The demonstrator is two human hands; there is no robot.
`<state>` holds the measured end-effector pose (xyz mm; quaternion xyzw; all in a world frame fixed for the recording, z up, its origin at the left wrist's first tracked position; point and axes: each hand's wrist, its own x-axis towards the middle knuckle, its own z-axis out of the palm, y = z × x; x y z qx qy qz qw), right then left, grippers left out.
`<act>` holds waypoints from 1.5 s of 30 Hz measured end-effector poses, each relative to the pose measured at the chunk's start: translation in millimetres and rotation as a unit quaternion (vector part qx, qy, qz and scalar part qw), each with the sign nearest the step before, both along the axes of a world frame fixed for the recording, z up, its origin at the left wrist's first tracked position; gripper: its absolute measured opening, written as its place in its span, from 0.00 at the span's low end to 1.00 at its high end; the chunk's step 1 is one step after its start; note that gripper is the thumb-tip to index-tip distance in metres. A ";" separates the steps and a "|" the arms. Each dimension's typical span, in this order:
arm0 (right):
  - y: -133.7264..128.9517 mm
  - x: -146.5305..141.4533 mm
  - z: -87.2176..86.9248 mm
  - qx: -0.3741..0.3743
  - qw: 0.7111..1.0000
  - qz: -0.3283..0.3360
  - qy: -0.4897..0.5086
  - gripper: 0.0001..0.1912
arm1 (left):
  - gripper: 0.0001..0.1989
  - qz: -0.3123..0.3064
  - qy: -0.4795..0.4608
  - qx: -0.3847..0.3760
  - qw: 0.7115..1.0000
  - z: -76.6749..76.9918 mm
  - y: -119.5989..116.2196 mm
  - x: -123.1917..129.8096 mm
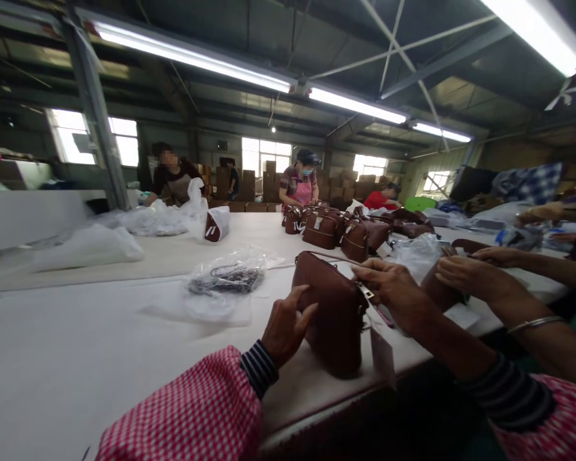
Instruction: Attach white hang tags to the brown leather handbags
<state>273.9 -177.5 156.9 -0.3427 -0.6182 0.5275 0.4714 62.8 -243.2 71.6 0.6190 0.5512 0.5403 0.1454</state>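
A brown handbag stands near the front edge of the white table, with a paper tag hanging at its right side. My left hand rests against the bag's left face, thumb and forefinger apart. At the bag's upper right, my right hand pinches a strap end by its metal clasp. The strap runs along the top of the bag. Left of the bag lies a clear plastic bag with dark straps or chains inside.
Several brown bags stand farther back. A wrapped bag and white plastic wrapping lie back left. A co-worker's hands handle a brown bag close on the right. Other people stand beyond the table.
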 end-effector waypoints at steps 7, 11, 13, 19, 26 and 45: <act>18.8 -25.0 5.1 0.172 0.974 0.122 -0.083 0.16 | 0.26 0.046 -0.187 -0.042 0.980 34.7 -30.1 -48.9; 73.4 -32.6 -15.4 0.222 0.965 0.036 -0.134 0.23 | 0.30 0.053 -0.090 -0.083 0.991 32.8 -63.7 -40.8; 88.0 -35.9 -23.7 0.200 0.964 0.082 -0.154 0.24 | 0.30 0.065 -0.020 -0.088 0.994 28.5 -70.0 -29.7; 80.3 -35.5 -22.7 0.302 0.921 0.013 -0.247 0.19 | 0.22 0.095 0.019 -0.049 0.994 25.6 -46.6 -44.0; 40.5 -36.6 -13.4 0.378 0.843 -0.128 -0.361 0.23 | 0.24 -0.004 -0.120 -0.060 0.991 21.5 -15.7 -85.2; -68.0 -83.0 -20.3 0.503 0.829 -0.049 -0.240 0.12 | 0.33 -0.041 -0.499 -0.041 0.865 13.8 -55.0 -44.9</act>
